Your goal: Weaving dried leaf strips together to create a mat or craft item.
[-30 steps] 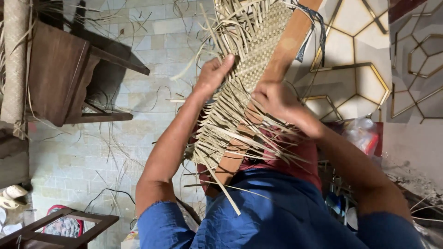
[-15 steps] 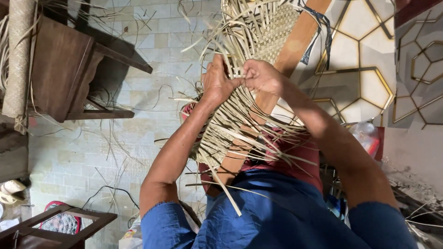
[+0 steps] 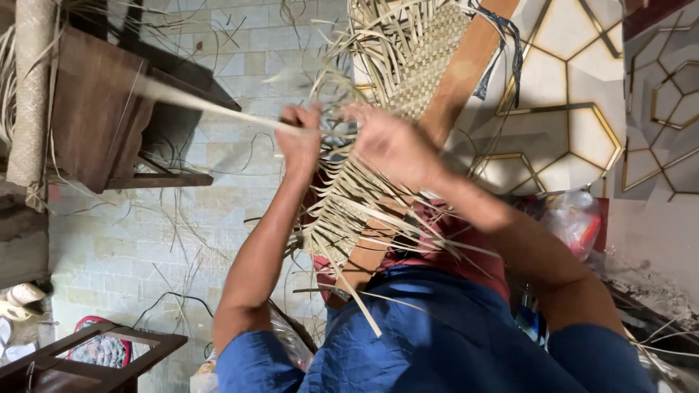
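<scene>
Two bare hands work at a pale woven strip mat (image 3: 419,69) lying along a brown wooden plank (image 3: 466,65). Left hand (image 3: 300,142), fingers clamped on a long pale strip (image 3: 196,102), sits just left of the mat; right hand (image 3: 389,142) rests on the mat's loose strands, blurred, grip unclear.

Dark wooden stool (image 3: 102,109) at upper left of frame, tipped in view, its shadow on the pale tiled floor (image 3: 131,247). Rolled mat (image 3: 29,87) along the left edge, beside the stool. Loose dry strands scattered over the tiles. Wooden frame (image 3: 95,356) at lower left, a red-rimmed patterned thing (image 3: 98,353) behind it. Wall with gold hexagon lines (image 3: 582,109) at upper right. Crumpled plastic bag (image 3: 571,215) at right, below that wall.
</scene>
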